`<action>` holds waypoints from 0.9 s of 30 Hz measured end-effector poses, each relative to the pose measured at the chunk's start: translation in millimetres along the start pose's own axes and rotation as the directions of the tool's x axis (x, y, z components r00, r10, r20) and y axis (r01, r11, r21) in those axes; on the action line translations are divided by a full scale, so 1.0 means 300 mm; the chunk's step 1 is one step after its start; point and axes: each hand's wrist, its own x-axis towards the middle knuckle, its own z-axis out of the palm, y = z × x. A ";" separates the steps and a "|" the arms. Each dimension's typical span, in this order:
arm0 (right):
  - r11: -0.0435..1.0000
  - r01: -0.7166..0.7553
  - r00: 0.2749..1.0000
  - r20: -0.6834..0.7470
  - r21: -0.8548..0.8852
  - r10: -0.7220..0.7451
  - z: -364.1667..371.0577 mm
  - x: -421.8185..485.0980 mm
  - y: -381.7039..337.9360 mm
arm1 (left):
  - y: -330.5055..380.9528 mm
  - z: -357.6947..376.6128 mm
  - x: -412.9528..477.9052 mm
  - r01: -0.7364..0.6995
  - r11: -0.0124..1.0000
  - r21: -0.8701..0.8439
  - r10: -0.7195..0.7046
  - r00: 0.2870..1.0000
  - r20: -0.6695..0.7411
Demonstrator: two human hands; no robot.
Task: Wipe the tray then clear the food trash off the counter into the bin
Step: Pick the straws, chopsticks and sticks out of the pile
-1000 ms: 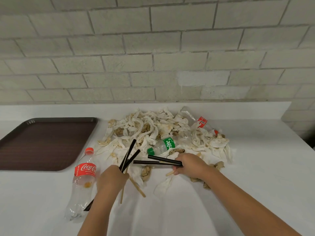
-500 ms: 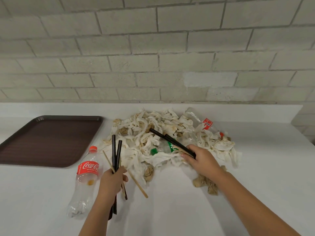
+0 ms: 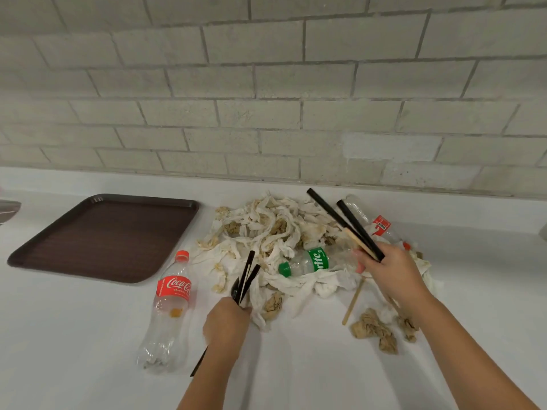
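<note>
Hands: left hand (image 3: pixel 226 319) clenched round black chopsticks (image 3: pixel 245 273); right hand (image 3: pixel 390 270) clasping black and wooden sticks (image 3: pixel 355 222) above the tissue heap (image 3: pixel 275 229) on the worktop (image 3: pixel 296 365), right of the tray (image 3: pixel 103 235). Sticks: likely light, stiff, smooth; bundle mid-shaft. Tissues: soft; scoop by handfuls. Sprite bottle (image 3: pixel 307 261): light; take by the body.

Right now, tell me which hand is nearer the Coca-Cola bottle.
Left. The left hand is just beside the Coca-Cola bottle; the right hand is beyond the Sprite bottle.

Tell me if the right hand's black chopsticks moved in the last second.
Yes. The black chopsticks swung from lying level in front of the Sprite bottle to pointing up toward the wall, right of it.
</note>
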 end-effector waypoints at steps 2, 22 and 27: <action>0.997 -0.031 0.999 -0.032 0.065 0.034 -0.022 0.006 -0.009 | -0.020 -0.013 0.005 0.006 1.000 0.014 -0.006 1.000 -0.007; 0.748 -0.452 0.834 0.069 -0.486 0.548 0.142 0.000 0.119 | -0.094 -0.059 -0.007 -0.146 0.980 0.138 0.141 0.989 0.047; 0.714 -0.419 0.840 0.059 -0.561 0.539 0.144 0.010 0.100 | -0.081 -0.059 -0.022 -0.255 0.933 0.253 0.260 0.966 0.015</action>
